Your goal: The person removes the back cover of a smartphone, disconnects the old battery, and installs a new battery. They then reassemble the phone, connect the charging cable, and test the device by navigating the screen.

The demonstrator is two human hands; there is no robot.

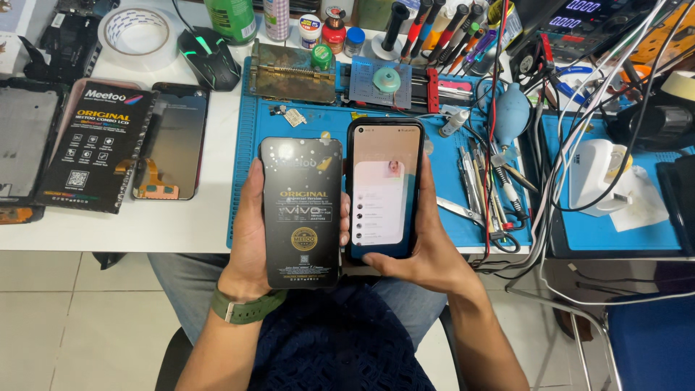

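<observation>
My left hand (pixel 250 239) grips a flat black packaged phone screen (pixel 301 211) with gold print, held upright over my lap. Right beside it, my right hand (pixel 427 242) holds a black smartphone (pixel 384 190) whose screen is lit with a pale list page. The two items stand side by side, nearly touching, above the front edge of the blue work mat (pixel 449 181). A green watch strap (pixel 242 308) circles my left wrist.
On the white table (pixel 145 228) to the left lie another black screen package (pixel 98 148), a bare phone display (pixel 172 141) and a tape roll (pixel 136 32). A computer mouse (pixel 210 58), bottles, screwdrivers, tweezers (pixel 481 177) and tangled cables (pixel 579 123) crowd the back and right.
</observation>
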